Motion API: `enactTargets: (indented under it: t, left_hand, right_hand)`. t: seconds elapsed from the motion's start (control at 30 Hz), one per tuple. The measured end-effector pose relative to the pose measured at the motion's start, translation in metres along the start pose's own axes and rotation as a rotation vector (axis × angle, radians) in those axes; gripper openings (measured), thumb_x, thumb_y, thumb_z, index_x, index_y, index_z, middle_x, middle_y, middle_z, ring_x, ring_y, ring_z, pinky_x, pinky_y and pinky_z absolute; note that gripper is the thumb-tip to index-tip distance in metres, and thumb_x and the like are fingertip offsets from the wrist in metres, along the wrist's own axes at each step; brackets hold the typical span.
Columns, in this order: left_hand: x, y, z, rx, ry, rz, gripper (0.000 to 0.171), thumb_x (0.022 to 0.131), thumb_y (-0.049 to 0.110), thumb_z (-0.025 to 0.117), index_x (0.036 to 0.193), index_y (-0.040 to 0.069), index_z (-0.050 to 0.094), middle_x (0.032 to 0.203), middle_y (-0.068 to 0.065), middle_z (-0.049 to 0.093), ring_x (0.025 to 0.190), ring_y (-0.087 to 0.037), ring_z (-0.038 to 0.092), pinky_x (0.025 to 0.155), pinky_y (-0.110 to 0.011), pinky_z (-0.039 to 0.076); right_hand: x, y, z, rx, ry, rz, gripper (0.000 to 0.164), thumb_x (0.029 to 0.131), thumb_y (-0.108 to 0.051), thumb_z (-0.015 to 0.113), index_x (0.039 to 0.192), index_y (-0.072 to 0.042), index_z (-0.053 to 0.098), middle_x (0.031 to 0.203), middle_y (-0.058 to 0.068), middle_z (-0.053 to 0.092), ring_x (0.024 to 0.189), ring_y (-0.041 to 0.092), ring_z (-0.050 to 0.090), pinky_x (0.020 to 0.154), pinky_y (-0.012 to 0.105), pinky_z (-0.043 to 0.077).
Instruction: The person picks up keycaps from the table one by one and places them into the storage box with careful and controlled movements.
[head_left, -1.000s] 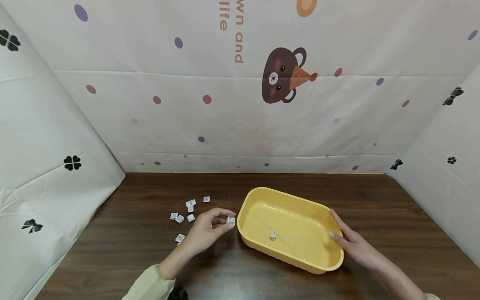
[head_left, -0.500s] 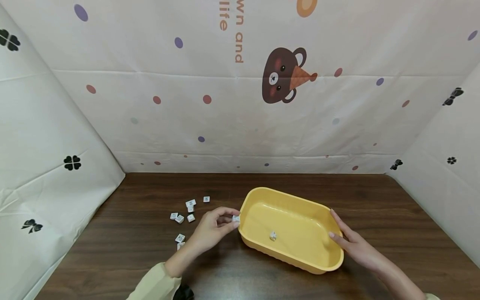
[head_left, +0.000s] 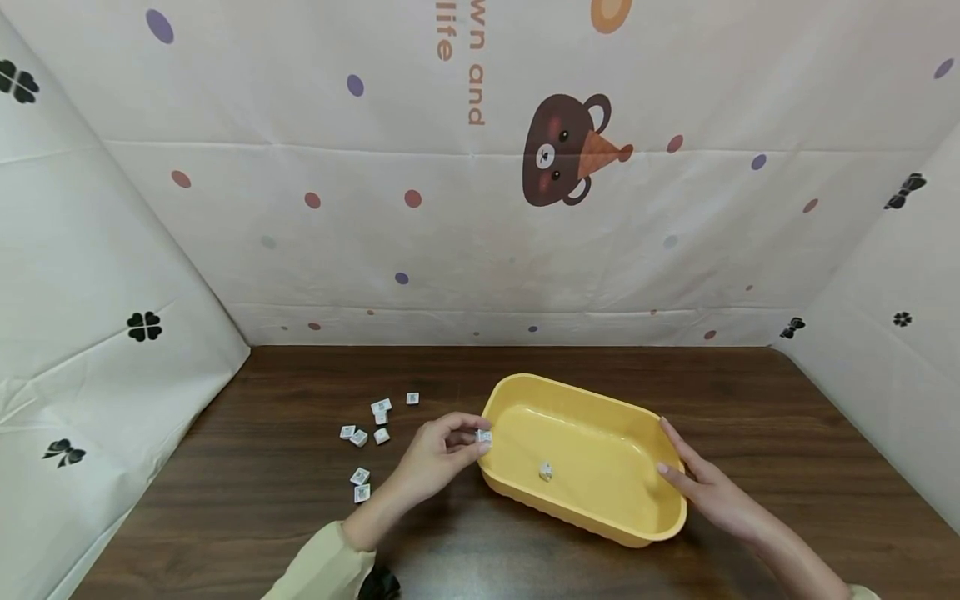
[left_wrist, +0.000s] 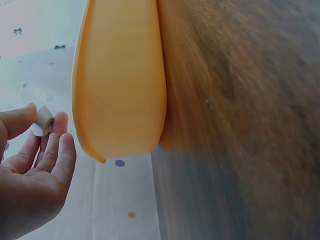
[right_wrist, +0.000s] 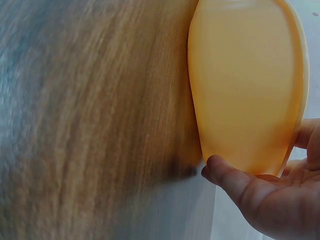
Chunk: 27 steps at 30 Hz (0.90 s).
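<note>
My left hand (head_left: 442, 454) pinches a small white block (head_left: 483, 436) with printed marks between thumb and fingertips. In the left wrist view the same block (left_wrist: 43, 121) shows up just beyond the rim side of the yellow tub. The hand is at the tub's left rim. The shallow yellow tub (head_left: 592, 408) stands at an angle on the table. My right hand (head_left: 712, 492) grips its right end, thumb over the rim; in the right wrist view a finger lies along the outer wall (right_wrist: 245, 90). One small white piece (head_left: 546, 472) lies on the tub floor.
Several similar white blocks (head_left: 381, 407) lie scattered on the brown wooden table (head_left: 300, 375), left of the tub. Two of them, including a nearer block (head_left: 362, 493), lie close to my left forearm. A printed white cloth (head_left: 450, 250) encloses the back and sides.
My left hand has moved a little to the right with the block, from beside the tub to its left rim. The right hand and the tub have stayed put.
</note>
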<state>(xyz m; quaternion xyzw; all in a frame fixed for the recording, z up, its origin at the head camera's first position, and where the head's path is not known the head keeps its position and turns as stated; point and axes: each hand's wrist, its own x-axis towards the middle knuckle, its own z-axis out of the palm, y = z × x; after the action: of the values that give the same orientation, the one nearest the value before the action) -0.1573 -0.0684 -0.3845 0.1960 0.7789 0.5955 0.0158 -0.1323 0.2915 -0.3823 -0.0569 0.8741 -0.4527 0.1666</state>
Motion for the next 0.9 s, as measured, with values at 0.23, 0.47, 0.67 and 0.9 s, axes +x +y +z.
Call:
enactTargets:
  t: [0.23, 0.47, 0.67, 0.9]
  left_hand:
    - [0.003, 0.004, 0.004, 0.012, -0.008, -0.001, 0.025, 0.084, 0.010, 0.066, 0.105, -0.004, 0.062, 0.100, -0.014, 0.064, 0.085, -0.019, 0.062, 0.069, -0.020, 0.049]
    - [0.006, 0.006, 0.010, -0.007, -0.026, -0.004, 0.024, 0.084, 0.008, 0.065, 0.104, -0.004, 0.062, 0.102, -0.015, 0.064, 0.086, -0.019, 0.063, 0.069, -0.020, 0.050]
    - [0.010, 0.006, 0.014, -0.025, -0.038, 0.019, 0.024, 0.083, 0.007, 0.065, 0.104, -0.006, 0.061, 0.103, -0.018, 0.063, 0.088, -0.024, 0.063, 0.069, -0.018, 0.049]
    - [0.012, 0.009, 0.018, -0.052, -0.051, 0.011, 0.024, 0.082, 0.005, 0.066, 0.103, -0.007, 0.061, 0.103, -0.018, 0.063, 0.087, -0.025, 0.064, 0.067, -0.018, 0.049]
  right_hand:
    - [-0.001, -0.001, 0.000, 0.023, 0.008, -0.019, 0.070, 0.097, -0.028, 0.044, 0.147, -0.012, -0.002, 0.148, 0.025, -0.003, 0.132, 0.045, 0.005, 0.078, 0.007, 0.034]
    - [-0.001, -0.001, 0.000, -0.025, 0.015, -0.008, 0.069, 0.097, -0.030, 0.044, 0.147, -0.013, -0.001, 0.148, 0.025, 0.000, 0.132, 0.045, 0.007, 0.084, 0.014, 0.037]
    - [-0.001, -0.002, 0.000, -0.027, 0.019, -0.014, 0.070, 0.096, -0.030, 0.044, 0.147, -0.013, 0.000, 0.148, 0.026, 0.000, 0.132, 0.045, 0.007, 0.084, 0.013, 0.036]
    - [-0.001, -0.001, 0.000, -0.053, 0.012, -0.010, 0.070, 0.097, -0.030, 0.043, 0.147, -0.013, -0.002, 0.148, 0.026, 0.000, 0.131, 0.046, 0.007, 0.095, 0.043, 0.034]
